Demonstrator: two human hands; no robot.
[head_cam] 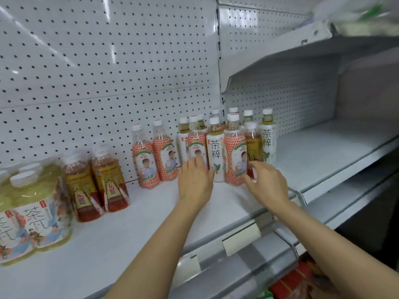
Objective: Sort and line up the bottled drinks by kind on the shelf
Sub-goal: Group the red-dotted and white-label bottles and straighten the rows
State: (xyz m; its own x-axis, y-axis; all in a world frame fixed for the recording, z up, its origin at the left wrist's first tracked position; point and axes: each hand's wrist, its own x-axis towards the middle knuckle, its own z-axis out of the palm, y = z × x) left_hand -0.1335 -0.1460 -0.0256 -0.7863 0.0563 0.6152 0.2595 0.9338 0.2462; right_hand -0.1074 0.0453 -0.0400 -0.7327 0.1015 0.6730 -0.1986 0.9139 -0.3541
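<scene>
On the white shelf (133, 229) a mixed cluster of bottles stands near the middle back. It holds orange-patterned bottles (235, 156), white-label tea bottles (216, 152) and an amber bottle (253, 145). Two more orange-patterned bottles (144, 158) stand side by side to its left. Two amber red-label bottles (108, 182) stand further left. My left hand (195, 180) reaches to the front of an orange-patterned bottle (197, 143), fingers spread against it. My right hand (267, 182) hovers with curled, parted fingers at the base of the amber bottle.
A shrink-wrapped pack of green tea bottles (32, 212) fills the shelf's left front. A pegboard back wall (97, 61) rises behind. A second shelf bay (323, 152) lies to the right under an upper shelf (323, 52). Price-tag holders (239, 238) line the front rail.
</scene>
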